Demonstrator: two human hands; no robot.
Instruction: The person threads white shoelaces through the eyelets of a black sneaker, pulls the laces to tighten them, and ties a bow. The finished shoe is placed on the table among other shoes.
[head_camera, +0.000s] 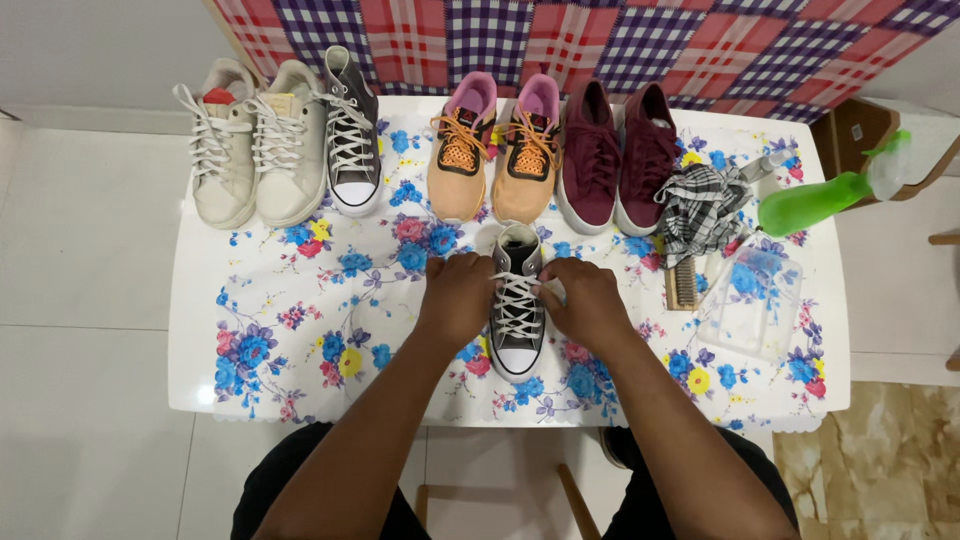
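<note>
Shoe row (450, 150) blocks far edge; left tablecloth (290, 330) open

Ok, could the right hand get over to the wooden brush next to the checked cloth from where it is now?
Probably yes. The right hand rests on the grey sneaker at its laces, and the wooden brush lies just to its right on the floral tablecloth. Only bare cloth lies between them; the checked cloth sits beyond the brush.
</note>
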